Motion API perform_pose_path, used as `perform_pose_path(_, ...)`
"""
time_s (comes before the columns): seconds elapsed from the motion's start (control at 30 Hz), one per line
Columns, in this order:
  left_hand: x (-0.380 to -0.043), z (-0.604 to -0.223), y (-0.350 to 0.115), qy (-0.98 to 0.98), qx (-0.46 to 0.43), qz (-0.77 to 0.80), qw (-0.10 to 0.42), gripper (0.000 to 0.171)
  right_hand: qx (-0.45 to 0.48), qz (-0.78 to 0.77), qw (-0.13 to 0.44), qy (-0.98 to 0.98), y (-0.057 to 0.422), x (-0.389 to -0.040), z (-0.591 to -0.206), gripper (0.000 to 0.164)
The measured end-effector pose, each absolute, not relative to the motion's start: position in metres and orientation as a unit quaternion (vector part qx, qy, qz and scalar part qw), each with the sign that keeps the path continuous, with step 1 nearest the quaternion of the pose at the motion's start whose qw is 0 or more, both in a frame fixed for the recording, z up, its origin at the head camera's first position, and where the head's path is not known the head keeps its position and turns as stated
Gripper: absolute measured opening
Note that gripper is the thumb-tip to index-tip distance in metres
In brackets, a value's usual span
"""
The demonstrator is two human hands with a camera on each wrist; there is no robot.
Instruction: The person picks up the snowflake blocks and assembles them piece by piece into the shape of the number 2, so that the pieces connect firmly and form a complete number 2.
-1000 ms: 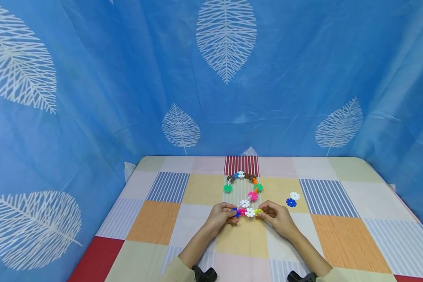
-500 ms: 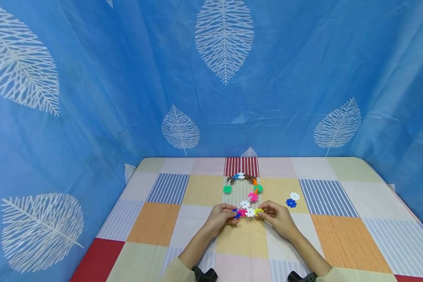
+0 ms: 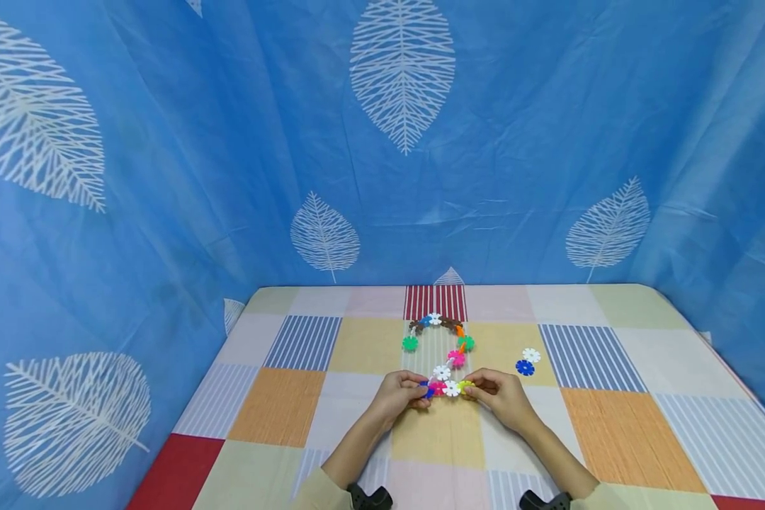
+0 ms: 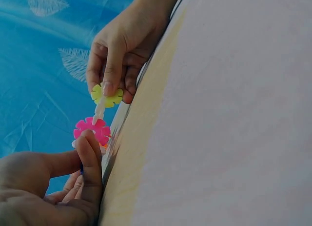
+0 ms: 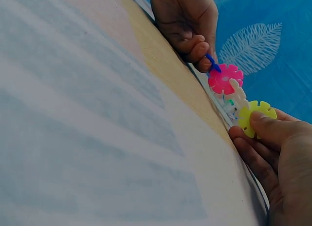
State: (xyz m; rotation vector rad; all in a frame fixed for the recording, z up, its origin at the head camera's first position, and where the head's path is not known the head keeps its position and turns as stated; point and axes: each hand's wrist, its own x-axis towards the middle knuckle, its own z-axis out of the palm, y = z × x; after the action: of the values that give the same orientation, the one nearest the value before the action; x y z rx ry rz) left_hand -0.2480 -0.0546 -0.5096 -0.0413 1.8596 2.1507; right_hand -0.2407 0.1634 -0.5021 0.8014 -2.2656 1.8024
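Note:
A chain of flower-shaped interlocking discs lies on the patchwork cloth in a curve like the figure 2. At its near end, my left hand (image 3: 395, 392) pinches a blue disc (image 5: 213, 63), mostly covered by the fingers. Opposite, my right hand (image 3: 501, 398) pinches a yellow disc (image 4: 107, 94) between thumb and fingers. Between the hands run a pink disc (image 5: 226, 79) and a white disc (image 3: 450, 388), joined to the held ones. Another white disc (image 3: 442, 372) links this row to the curve, which ends in a green disc (image 3: 410, 343) at the far left.
Right of the chain, a loose white disc (image 3: 531, 355) and a loose blue disc (image 3: 525, 367) lie next to each other. The patchwork cloth (image 3: 280, 411) covers the table. Blue curtains (image 3: 484, 212) with white leaf prints stand behind and at both sides.
Both hands keep their pinch on the blue and yellow discs at almost the same spot. Only the head view has shifted slightly.

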Motion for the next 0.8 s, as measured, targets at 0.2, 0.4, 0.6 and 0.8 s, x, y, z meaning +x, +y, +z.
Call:
perform_pose_path(0.2, -0.2448, -0.5084, -0.0558, 0.66, -0.003, 0.738, 0.145, 0.016, 0.268, 0.602, 0.066, -0.75, 0.163, -0.2432, -0.5061, 0.01)
perform_pose_path(0.4, -0.245, -0.5115, -0.0553, 0.663, 0.003, 0.736, 0.14, 0.015, 0.269, 0.602, 0.061, -0.749, 0.1633, -0.2421, -0.5054, 0.01)
perform_pose_path(0.6, -0.2434, -0.509, -0.0557, 0.661, 0.006, 0.737, 0.143, 0.015, 0.274, 0.605, 0.07, -0.745, 0.1617, -0.2397, -0.504, 0.011)
perform_pose_path(0.8, -0.243, -0.5082, -0.0539, 0.661, 0.013, 0.736, 0.144, 0.015, 0.274, 0.607, 0.079, -0.742, 0.1617, -0.2384, -0.5037, 0.011)
